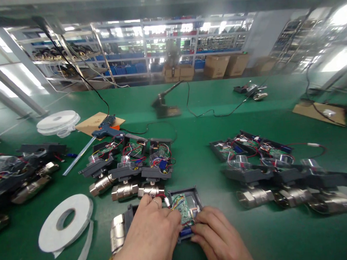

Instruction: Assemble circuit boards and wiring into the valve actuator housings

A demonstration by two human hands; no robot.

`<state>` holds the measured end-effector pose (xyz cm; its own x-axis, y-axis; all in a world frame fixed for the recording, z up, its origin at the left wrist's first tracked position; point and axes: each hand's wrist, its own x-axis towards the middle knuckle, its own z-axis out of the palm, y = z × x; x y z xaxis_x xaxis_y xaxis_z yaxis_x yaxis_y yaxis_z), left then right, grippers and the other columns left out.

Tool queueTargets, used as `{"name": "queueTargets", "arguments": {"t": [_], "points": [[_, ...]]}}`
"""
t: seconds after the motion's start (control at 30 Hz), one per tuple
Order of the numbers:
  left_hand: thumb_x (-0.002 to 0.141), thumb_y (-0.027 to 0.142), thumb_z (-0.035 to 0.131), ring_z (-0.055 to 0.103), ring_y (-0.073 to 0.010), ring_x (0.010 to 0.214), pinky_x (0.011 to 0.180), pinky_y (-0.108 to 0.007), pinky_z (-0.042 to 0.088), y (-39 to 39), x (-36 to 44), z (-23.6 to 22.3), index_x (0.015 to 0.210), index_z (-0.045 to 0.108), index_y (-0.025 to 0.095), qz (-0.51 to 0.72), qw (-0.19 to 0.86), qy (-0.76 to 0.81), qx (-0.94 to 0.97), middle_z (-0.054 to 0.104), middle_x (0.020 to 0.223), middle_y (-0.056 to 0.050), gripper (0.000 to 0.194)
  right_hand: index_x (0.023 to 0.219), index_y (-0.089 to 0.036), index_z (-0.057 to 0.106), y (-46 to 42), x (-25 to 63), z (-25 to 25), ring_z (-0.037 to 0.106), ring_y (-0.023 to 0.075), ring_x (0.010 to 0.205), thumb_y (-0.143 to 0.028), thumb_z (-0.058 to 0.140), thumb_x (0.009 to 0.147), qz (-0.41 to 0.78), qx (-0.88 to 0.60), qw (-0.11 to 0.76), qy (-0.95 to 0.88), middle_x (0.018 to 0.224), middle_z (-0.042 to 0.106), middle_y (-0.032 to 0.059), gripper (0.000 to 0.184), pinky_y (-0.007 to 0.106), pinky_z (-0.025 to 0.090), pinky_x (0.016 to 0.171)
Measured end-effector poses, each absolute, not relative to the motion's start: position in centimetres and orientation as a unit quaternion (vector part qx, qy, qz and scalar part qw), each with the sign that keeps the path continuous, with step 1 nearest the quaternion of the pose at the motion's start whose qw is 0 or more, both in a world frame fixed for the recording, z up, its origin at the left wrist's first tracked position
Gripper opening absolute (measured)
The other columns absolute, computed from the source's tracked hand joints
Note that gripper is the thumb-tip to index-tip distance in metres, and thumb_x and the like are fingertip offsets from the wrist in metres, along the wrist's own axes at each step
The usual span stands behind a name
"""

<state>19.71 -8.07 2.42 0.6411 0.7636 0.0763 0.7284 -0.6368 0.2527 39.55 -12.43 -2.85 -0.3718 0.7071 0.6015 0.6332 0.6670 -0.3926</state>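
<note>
In front of me on the green bench lies an open dark grey plastic housing (198, 195) with a green circuit board (182, 210), thin coloured wires and a blue cylinder (185, 233) inside. My left hand (153, 229) reaches over its left side, fingers curled at the board and wires; its fingertips are partly hidden. My right hand (218, 237) has its fingers closed on the right edge and lower corner. Beside my left hand sits a metal ball valve (117, 233) with a dark part attached, mostly covered by the hand.
Several valve units with opened housings stand left of centre (126, 189) and at right (254, 197). A white tape roll (44, 234) lies at left. Behind are a blue glue gun (107, 128) on cardboard, with a clear stick, and a dark stand (166, 109) with a cable.
</note>
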Motion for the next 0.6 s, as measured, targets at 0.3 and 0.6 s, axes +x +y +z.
{"name": "queueTargets", "arguments": {"t": [0.3,0.6], "points": [[0.09,0.018,0.054,0.058,-0.0239,0.08,0.081,-0.041,0.035,-8.0,18.9,2.6,0.085,0.068,0.026,0.07,0.155,0.409,0.897,0.073,0.081,0.0,0.016,0.095,-0.015,0.064,-11.5,41.0,-2.5,0.06,0.0212,0.087,-0.01,0.048,0.1,0.069,-0.373,0.362,-0.851,0.09,0.064,0.0091,0.017,0.034,0.059,0.076],[0.094,0.02,0.052,0.057,-0.017,0.07,0.064,-0.03,0.044,-7.7,16.9,1.5,0.097,0.064,0.026,0.299,0.13,0.311,0.893,0.073,0.08,0.003,0.015,0.105,-0.016,0.062,-11.6,42.4,-2.6,0.061,0.0211,0.096,-0.008,0.052,0.098,0.127,-0.378,0.321,-0.859,0.098,0.066,0.0093,0.014,0.033,0.057,0.083]]}}
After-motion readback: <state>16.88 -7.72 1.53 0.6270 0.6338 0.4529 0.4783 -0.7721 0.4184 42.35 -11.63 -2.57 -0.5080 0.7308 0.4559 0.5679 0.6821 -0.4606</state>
